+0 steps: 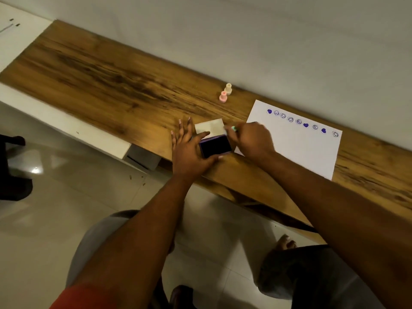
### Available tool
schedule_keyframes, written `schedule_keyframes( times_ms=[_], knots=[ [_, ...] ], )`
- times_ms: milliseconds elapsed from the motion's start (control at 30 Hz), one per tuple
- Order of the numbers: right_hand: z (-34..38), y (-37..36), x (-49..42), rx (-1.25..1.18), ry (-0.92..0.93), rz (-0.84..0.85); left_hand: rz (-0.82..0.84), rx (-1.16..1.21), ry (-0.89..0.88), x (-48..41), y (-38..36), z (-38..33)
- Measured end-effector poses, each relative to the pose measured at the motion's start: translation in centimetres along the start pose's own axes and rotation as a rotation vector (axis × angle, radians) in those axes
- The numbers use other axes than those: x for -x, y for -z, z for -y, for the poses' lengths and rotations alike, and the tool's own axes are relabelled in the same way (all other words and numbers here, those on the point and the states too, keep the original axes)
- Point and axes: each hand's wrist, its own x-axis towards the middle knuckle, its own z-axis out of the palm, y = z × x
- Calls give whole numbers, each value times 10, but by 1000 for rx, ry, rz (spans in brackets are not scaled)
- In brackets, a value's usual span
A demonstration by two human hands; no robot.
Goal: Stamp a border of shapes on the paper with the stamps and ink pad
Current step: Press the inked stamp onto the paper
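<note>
An ink pad [215, 146] with a dark purple face lies open near the front edge of the wooden desk, its pale lid [210, 127] folded back behind it. My left hand [189, 150] steadies the pad from the left, thumb on the lid, fingers spread. My right hand [252, 139] is closed on a small green-tipped stamp [233, 128] just right of the pad. The white paper [296, 148] lies to the right, with a row of purple hearts and round faces along its far edge.
A pink stamp [223, 96] and a cream stamp [228, 88] stand upright on the wooden desk [111, 85] behind the pad. A grey wall runs along the desk's far side. White cabinet tops lie to the left; tiled floor and my knees are below.
</note>
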Motion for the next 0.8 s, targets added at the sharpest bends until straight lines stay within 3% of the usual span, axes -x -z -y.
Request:
schedule_keyframes(
  times_ms=[133, 267, 467, 800],
  knots=[
    [-62, 35, -16, -100, -172, -150, -10, -83, -222, -2, -14, -39],
    [-103, 45, -46, -54, -283, -115, 206, -161, -364, -12, -51, -90],
    [-116, 36, -74, -56, -211, -57, 398, -235, -309, -40, -91, -119],
    [-120, 33, -86, 24, -216, -21, 347, -207, -289, -31, -110, -111]
  ],
)
